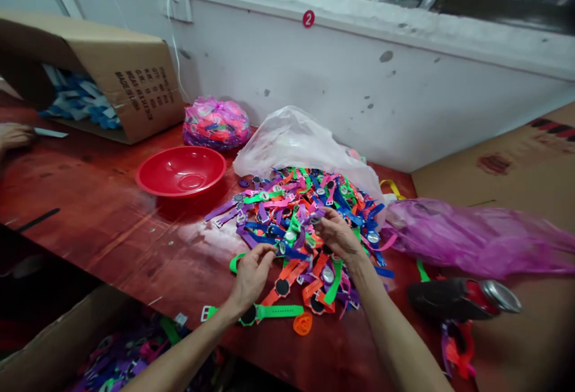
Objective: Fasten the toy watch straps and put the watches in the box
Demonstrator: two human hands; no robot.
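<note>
A heap of bright plastic toy watches point(300, 224) with orange, purple, green and blue straps lies on the red-brown wooden table point(90, 182). My left hand point(254, 278) sits at the heap's near edge, fingers pinched on a watch strap point(236, 263). My right hand point(339, 236) is over the middle of the heap, its fingertips pinching a purple strap point(314, 218). A green-strapped watch point(260, 313) lies just below my left wrist. Orange-strapped watches point(283, 287) lie between my two forearms.
A red plastic bowl point(180, 170) and a pink bag of watches point(215, 124) stand beyond the heap. Behind it is a clear bag point(291, 146). A tipped cardboard box point(135, 81) sits back left, near a co-worker's hand point(13, 136). A magenta bag point(476, 239) and a metal-ended can point(462, 299) lie right.
</note>
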